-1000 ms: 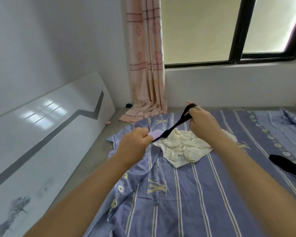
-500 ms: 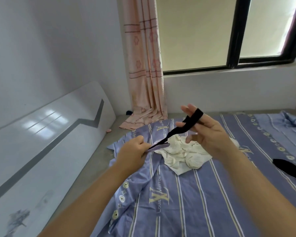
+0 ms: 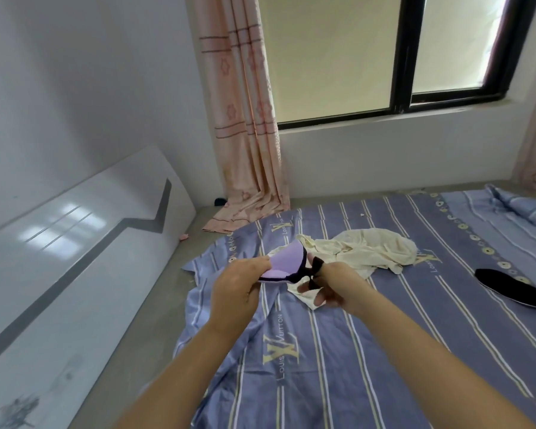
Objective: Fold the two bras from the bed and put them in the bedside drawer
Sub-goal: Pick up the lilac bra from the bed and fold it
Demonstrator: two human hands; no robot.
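I hold a purple bra with black trim in the air over the bed. My left hand pinches the purple cup from the left. My right hand is just right of it, with the black strap wrapped over its fingers. A cream-white bra lies crumpled on the blue striped sheet right behind my hands. The bedside drawer is not in view.
A black garment lies on the sheet at the right. A white headboard panel leans against the left wall, with a strip of grey floor between it and the bed. A pink curtain hangs by the window.
My right hand has dropped and come in close to my left hand, so the stretched black strap is now bunched. The purple cup has turned up into view.
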